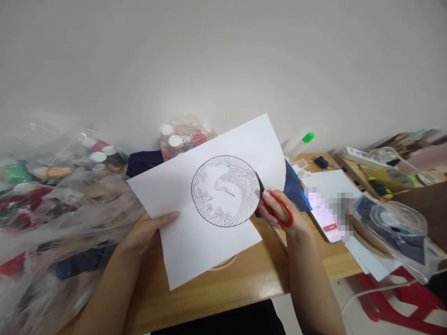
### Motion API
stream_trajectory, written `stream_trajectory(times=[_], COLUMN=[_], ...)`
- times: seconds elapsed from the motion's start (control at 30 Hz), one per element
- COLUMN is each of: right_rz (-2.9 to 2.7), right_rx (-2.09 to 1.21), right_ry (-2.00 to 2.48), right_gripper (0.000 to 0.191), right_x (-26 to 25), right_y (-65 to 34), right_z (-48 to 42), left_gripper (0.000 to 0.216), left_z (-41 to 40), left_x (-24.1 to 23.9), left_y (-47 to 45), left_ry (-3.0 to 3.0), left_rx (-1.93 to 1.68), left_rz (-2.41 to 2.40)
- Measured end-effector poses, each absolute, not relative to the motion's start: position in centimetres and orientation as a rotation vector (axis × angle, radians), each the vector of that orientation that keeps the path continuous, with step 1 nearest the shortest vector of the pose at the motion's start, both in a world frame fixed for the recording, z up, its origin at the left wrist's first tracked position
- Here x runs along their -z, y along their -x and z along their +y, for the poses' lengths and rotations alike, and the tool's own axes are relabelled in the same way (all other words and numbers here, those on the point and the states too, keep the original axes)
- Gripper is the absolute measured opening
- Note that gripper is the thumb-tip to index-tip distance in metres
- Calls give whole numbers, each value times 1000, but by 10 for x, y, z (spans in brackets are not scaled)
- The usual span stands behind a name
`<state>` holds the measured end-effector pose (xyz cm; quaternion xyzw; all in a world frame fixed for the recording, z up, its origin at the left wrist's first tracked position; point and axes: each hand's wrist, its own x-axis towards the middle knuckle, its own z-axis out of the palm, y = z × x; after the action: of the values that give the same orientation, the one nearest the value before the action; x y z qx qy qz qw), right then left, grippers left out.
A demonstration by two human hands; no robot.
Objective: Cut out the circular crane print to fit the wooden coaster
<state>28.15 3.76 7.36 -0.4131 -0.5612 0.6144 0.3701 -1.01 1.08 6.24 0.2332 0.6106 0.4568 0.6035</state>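
Observation:
A white sheet of paper (167,186) is held up over the wooden table, printed with a round line drawing of a crane and waves (225,190). My left hand (148,228) pinches the sheet's left side, thumb on top and the other fingers hidden beneath. Red-handled scissors (286,211) are gripped in my right hand (274,209). Their dark blades lie at the right edge of the printed circle, where the paper is cut in from below. Whether the blades are apart, I cannot make out.
Plastic bags (80,204) with bottles fill the left side. Another bag of white-capped bottles (183,135) stands by the wall. On the right of the wooden table (258,270) lie a lit phone (324,218), a clear plastic package (394,228) and a yellow-green tool (380,187). A red stool (387,298) stands below.

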Motion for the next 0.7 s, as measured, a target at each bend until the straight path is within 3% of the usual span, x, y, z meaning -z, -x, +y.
stream_trajectory(times=[0.33, 0.7], right_rz=[-1556, -1479], right_rx=[-1573, -1614], right_ry=[1078, 1084], right_gripper=[53, 52], right_x=[-80, -77], right_y=[-286, -286], right_z=[38, 37], left_gripper=[43, 37], left_z=[10, 9], left_x=[-63, -64], left_y=[12, 12], left_ry=[-603, -617], left_rx=[-1035, -1039], left_rz=[1402, 1427])
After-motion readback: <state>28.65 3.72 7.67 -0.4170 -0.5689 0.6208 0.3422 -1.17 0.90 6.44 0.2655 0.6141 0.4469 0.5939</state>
